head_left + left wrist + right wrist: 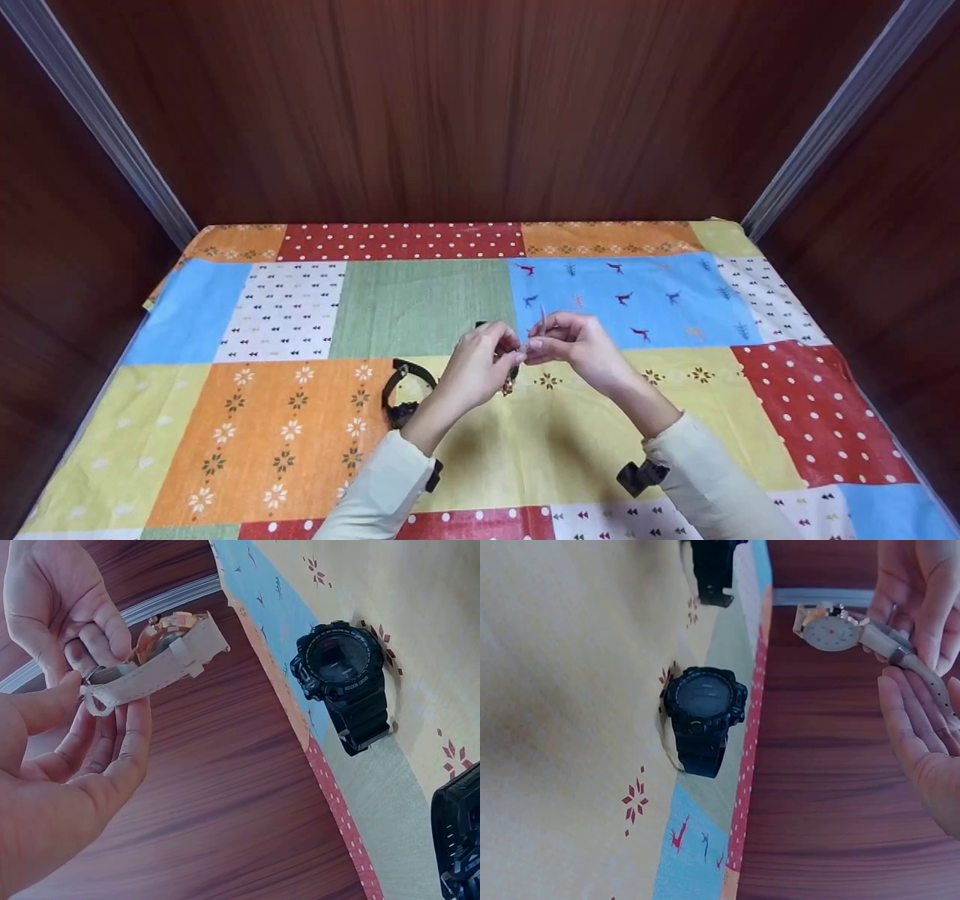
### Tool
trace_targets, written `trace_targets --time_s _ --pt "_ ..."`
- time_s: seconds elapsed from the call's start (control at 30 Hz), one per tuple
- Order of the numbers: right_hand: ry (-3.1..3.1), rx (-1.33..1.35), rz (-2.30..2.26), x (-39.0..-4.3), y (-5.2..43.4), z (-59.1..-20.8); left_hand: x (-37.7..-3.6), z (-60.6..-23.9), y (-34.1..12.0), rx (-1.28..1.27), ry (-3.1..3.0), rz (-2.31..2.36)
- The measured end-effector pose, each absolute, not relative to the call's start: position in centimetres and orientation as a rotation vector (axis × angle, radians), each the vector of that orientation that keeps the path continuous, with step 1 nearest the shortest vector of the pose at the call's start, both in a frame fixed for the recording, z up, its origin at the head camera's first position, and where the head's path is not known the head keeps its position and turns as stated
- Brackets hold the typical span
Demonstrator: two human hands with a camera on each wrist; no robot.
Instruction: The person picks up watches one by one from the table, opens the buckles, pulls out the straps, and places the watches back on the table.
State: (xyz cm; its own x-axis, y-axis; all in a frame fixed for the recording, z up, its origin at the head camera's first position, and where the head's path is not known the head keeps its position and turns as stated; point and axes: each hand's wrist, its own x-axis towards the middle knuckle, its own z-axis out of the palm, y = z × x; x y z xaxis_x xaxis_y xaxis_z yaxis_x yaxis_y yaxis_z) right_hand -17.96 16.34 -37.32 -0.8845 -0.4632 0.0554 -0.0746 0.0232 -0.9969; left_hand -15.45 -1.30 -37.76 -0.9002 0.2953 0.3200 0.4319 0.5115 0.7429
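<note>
Two hands meet above the middle of the counter (pixel 112 420), which is spread with a patchwork cloth (pixel 420 304) and walled on three sides by dark wood panels (pixel 480 105).

Left hand (pixel 476 367): fingers (pixel 112 757) curled, pinching the loose end of a pale watch strap. Right hand (pixel 574 346): fingers (pixel 911 615) curled round the other side of the same strap, close to the case. Both sleeves are cream, each with a dark wrist mount.

Pale watch (pixel 832 631): held in the air between both hands, above the cloth and not touching it. Round light dial with a rose-gold rim, strap with punched holes and a keeper loop.

Black watch (pixel 701 709): chunky, lying on the cloth below and just beyond the pale watch, near the seam of yellow and green patches. Its strap is curved and its face up.

Second black strap (pixel 405 390): on the cloth left of the pale watch, beside the left wrist; buckle detail too small to read.

Risk, as a judgement: the pale watch hangs on fingertip pinches only. If one pinch slips while the strap is worked, the case could swing down and knock the black watch beneath. Twisting the thin strap hard could crease it at the holes.
</note>
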Motion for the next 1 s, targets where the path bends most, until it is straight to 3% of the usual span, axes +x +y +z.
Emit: trace_targets --time_s 1.0 --pt "2.063 -0.575 -1.938 -18.0 16.6 -37.0 -15.3 -39.0 -2.1 -0.560 -2.596 -1.481"
